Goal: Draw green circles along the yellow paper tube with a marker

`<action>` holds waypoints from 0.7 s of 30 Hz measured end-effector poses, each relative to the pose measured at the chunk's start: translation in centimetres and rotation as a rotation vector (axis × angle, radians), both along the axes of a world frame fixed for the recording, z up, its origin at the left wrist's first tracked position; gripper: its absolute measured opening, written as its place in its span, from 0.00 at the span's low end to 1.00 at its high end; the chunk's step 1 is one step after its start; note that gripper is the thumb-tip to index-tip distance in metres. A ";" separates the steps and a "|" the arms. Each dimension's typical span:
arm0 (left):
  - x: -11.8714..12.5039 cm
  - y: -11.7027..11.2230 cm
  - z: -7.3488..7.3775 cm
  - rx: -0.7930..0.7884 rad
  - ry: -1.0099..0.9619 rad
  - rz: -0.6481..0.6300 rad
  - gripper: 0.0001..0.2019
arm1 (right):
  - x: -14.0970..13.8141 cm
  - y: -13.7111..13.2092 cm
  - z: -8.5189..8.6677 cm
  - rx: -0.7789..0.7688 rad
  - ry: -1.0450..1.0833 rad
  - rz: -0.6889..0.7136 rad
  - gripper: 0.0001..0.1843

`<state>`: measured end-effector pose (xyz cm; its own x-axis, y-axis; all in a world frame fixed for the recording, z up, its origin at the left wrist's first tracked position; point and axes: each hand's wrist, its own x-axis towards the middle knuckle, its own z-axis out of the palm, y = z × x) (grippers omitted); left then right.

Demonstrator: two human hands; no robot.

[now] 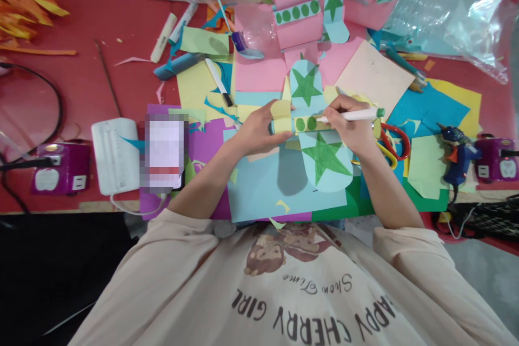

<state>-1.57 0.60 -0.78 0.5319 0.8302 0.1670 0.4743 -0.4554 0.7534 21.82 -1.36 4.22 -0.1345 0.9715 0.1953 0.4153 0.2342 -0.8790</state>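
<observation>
My right hand [352, 125] grips a white marker [360, 114] with a green end, its tip against a yellow paper strip [298, 124]. Two filled green dots show on that strip, just left of the tip. The strip is part of a paper craft with light blue rounded flaps, one above bearing a green star [306, 85] and one below bearing a larger green star [324, 157]. With fingers closed on its yellow left end, my left hand [261, 128] holds the paper craft. Part of the strip is hidden behind my right hand.
Beyond my hands stands a pink paper model [300, 27] with green dots and stars. Red and yellow scissors [395, 143] lie right of my right hand, a blue glue gun [456, 154] farther right. Left are a phone [164, 154] and a white box [115, 157]. Paper scraps surround the work.
</observation>
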 end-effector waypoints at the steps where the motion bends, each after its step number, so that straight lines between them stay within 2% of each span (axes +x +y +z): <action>1: 0.0 0.0 0.0 -0.003 0.001 0.001 0.29 | 0.0 0.0 0.0 0.006 -0.013 -0.003 0.11; 4: -0.1 0.0 -0.1 -0.004 -0.011 0.002 0.29 | 0.1 0.0 -0.1 0.028 -0.009 -0.018 0.11; 7: -0.1 0.0 -0.2 -0.008 -0.014 0.008 0.28 | 0.3 -0.2 -0.4 0.026 0.099 -0.041 0.13; 10: -0.1 -0.1 -0.1 -0.019 -0.010 0.008 0.28 | 0.2 -0.6 -0.8 0.042 0.216 -0.084 0.21; 13: -0.1 -0.1 0.1 -0.037 -0.011 0.010 0.28 | 0.2 -0.9 -1.0 0.087 0.234 -0.126 0.26; 18: -1.0 0.4 0.8 -0.098 -0.017 -0.011 0.30 | 0.4 -0.8 -0.7 0.143 0.192 -0.209 0.24; 21: -1.8 0.7 1.2 -0.146 -0.015 -0.012 0.29 | 0.5 -0.6 -0.5 0.142 0.201 -0.207 0.19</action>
<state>-3.40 1.28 0.38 0.5404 0.8397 0.0526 0.4577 -0.3459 0.8191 22.36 -1.93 3.73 0.1177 0.9355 0.3332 0.2881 0.2890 -0.9130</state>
